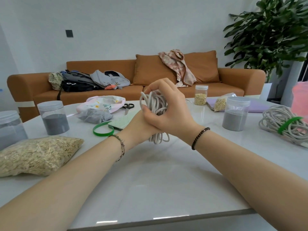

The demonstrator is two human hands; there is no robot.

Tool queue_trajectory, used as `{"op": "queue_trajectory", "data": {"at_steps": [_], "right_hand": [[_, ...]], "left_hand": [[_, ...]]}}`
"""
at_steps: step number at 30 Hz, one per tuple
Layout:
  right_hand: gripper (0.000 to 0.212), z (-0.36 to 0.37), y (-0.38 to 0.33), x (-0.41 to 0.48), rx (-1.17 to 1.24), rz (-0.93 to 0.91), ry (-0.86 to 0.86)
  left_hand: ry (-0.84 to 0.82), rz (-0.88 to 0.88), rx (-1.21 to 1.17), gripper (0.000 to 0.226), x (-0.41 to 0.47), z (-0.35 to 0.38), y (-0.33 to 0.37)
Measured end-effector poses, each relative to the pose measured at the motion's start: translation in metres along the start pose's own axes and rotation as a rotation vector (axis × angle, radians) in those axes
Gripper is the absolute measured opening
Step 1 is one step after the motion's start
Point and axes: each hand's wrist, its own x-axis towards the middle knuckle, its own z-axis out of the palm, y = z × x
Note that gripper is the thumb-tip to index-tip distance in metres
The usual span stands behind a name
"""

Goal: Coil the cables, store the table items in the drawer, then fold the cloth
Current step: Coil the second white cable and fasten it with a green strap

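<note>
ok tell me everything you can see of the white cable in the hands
The cable is white, round and rubbery-looking, wound into a loose oval bundle of many loops, with no tie on it. It stands roughly upright over the table. The right hand curls round its upper part, thumb across the loops; the left hand grips its middle. Loops stick out above and below the hands. Its ends are hidden.
</note>
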Motion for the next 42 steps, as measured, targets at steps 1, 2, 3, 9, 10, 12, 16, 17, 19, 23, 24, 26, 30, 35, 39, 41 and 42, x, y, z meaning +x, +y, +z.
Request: {"op": "queue_trajectory", "data": {"at_steps": [1,2,3,9,10,12,16,17,19,23,24,26,30,35,39,41,42], "right_hand": [[0.031,-0.002,0.002,-0.001,-0.034,-0.023,-0.022],[0.033,-0.003,0.004,-0.001,-0.079,-0.056,-0.043],[0.036,-0.005,0.007,-0.001,-0.130,-0.100,-0.057],[0.031,-0.001,0.017,-0.002,-0.262,-0.085,-0.049],[0.032,0.000,0.018,-0.002,-0.271,-0.056,-0.046],[0.035,0.001,0.019,-0.002,-0.292,-0.009,-0.050],[0.043,-0.002,0.020,0.001,-0.325,0.077,-0.072],[0.045,-0.003,0.021,0.002,-0.339,0.104,-0.075],[0.048,-0.002,0.022,0.002,-0.370,0.175,-0.085],[0.047,0.002,0.028,0.003,-0.392,0.279,-0.113],[0.047,0.004,0.029,0.002,-0.403,0.291,-0.120],[0.046,0.003,0.030,0.001,-0.413,0.311,-0.123],[0.042,-0.004,0.029,0.000,-0.439,0.353,-0.073],[0.032,0.005,0.015,-0.001,-0.244,0.447,-0.099],[0.033,0.011,0.019,-0.005,-0.086,0.531,-0.079],[0.025,0.010,0.021,-0.006,-0.059,0.518,-0.045],[0.024,0.009,0.021,-0.006,-0.055,0.509,-0.031]], "left_hand": [[0.000,-0.045,0.029,0.058,0.000,0.001,-0.005],[-0.018,-0.101,0.031,0.058,-0.003,0.000,-0.006],[-0.040,-0.119,0.034,0.057,-0.002,0.000,-0.008],[-0.088,-0.140,0.317,0.013,0.007,-0.005,-0.006],[-0.085,-0.166,0.328,0.009,0.008,-0.006,-0.006],[-0.071,-0.206,0.325,0.007,0.009,-0.005,-0.008],[-0.018,-0.281,0.344,0.016,0.013,-0.004,-0.012],[-0.001,-0.290,0.359,0.020,0.014,-0.004,-0.012],[0.011,-0.300,0.392,0.021,0.014,-0.004,-0.011],[0.035,-0.348,0.456,0.017,0.014,0.000,-0.011],[0.049,-0.366,0.467,0.017,0.014,0.001,-0.012],[0.089,-0.394,0.471,0.018,0.017,0.004,-0.013],[0.117,-0.408,0.349,0.018,0.018,0.013,-0.013],[0.110,-0.354,0.349,0.012,0.014,0.002,-0.023],[0.116,-0.314,0.398,0.012,0.012,-0.002,-0.021],[0.123,-0.321,0.348,0.015,0.010,-0.001,-0.017],[0.122,-0.333,0.324,0.016,0.009,-0.001,-0.015]]}}
